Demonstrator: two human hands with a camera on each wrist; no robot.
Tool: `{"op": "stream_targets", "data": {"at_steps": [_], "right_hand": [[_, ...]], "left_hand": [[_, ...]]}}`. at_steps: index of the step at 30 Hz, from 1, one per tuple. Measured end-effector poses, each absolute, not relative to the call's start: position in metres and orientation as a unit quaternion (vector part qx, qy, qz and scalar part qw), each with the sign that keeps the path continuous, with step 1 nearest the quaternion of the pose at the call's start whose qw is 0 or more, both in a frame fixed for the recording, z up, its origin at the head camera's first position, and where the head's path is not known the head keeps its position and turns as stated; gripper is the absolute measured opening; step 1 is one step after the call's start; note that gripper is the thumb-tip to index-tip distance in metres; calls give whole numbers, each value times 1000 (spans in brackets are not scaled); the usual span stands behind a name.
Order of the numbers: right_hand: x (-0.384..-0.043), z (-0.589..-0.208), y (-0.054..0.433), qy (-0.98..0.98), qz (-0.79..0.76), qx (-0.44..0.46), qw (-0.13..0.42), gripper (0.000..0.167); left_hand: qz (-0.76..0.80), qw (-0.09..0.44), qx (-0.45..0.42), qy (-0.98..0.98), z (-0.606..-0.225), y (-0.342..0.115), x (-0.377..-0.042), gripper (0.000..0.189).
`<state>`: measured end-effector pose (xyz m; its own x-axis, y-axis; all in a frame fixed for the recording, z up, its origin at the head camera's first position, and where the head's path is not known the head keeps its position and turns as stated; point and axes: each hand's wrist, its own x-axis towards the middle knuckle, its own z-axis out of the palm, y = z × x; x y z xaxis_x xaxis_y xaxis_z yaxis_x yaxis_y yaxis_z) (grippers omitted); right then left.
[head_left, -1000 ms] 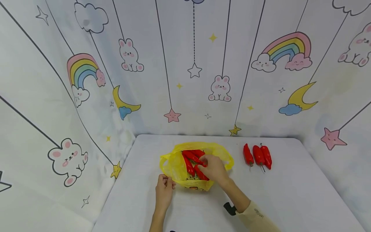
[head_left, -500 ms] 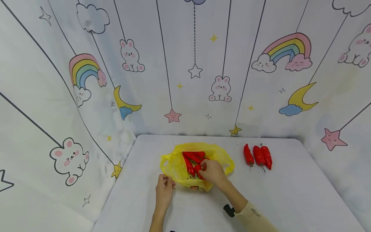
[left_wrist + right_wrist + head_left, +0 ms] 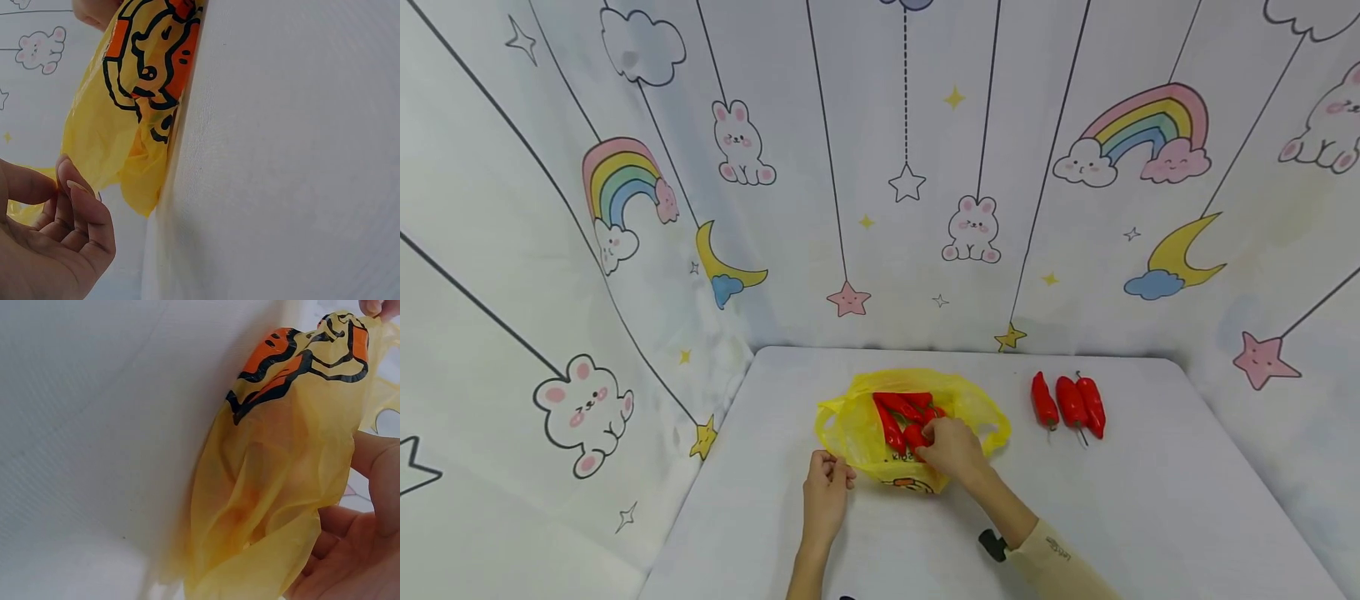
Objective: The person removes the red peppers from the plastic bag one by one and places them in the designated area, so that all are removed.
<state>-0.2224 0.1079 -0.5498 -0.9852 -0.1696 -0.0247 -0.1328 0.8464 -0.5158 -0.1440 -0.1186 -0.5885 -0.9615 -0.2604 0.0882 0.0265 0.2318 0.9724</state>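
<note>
Farther from the table's [image 3: 1150, 500] back edge than before with the right hand [image 3: 957, 450], touching a red pepper [image 3: 914, 436]; can't tell if gripping. Pinching the yellow bag [image 3: 910, 381] with the left hand [image 3: 826, 493].

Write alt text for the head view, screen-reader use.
A person's right grip reaches into an open yellow plastic bag of red peppers as the left grip pinches its edge. Three more peppers lie to the right on a white table, before a cartoon-printed backdrop.

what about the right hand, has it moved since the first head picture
Yes, slightly: the right hand now sits lower in the head view, farther from the back edge of the table, so toward the person.
</note>
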Motion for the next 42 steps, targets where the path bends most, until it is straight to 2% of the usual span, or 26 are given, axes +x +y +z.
{"op": "stream_targets", "data": {"at_steps": [5, 14, 26, 32, 38, 42], "right_hand": [[-222, -550, 107, 966, -247, -67, 36, 33], [-222, -551, 110, 967, -240, -81, 1, 18], [-221, -551, 112, 966, -245, -86, -3, 9], [-218, -552, 113, 967, -242, -77, -6, 30], [-216, -552, 113, 966, -249, -70, -13, 13], [-216, -552, 115, 964, -253, -77, -31, 13]], "left_hand": [[-617, 115, 72, -775, -589, -119, -144, 11], [-607, 115, 75, -783, -590, -118, -143, 9], [-605, 120, 73, -784, -589, -117, -143, 9], [-610, 106, 78, -782, -586, -117, -142, 7], [-610, 110, 76, -781, -586, -116, -142, 7], [-615, 115, 75, -777, -587, -116, -142, 9]]}}
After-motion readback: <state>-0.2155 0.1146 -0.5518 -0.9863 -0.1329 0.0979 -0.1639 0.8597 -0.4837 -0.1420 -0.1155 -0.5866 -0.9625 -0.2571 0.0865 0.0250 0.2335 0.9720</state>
